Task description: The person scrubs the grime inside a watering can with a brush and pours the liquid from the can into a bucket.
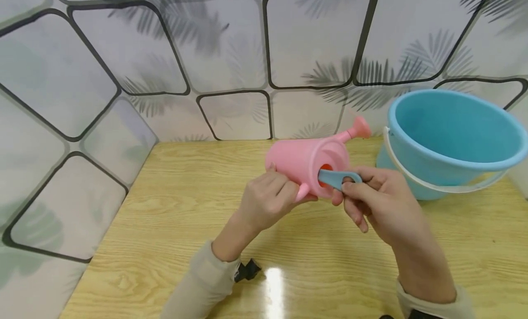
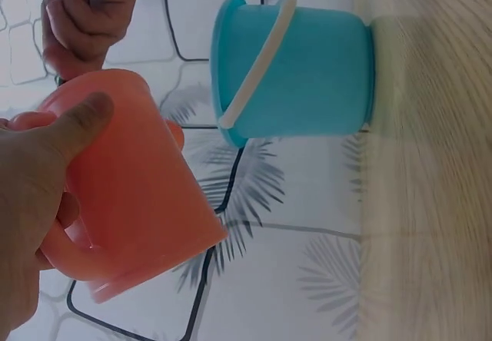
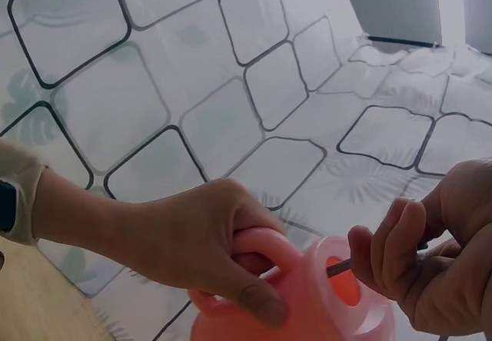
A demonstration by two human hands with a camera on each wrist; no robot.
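A pink toy watering can is held tilted on its side over the table, its opening turned toward the right. My left hand grips it by the handle, with the thumb lying along the wall of the can in the left wrist view. With thumb and fingers my right hand pinches a light-blue toy tool handle that has a hole in its end. The tool's other end is hidden inside the can. Orange-red shows within the opening around the handle in the right wrist view.
A large light-blue bucket with a white carrying handle stands at the right, close beyond my right hand. The wood-grain table ends at a wall with patterned covering behind and to the left.
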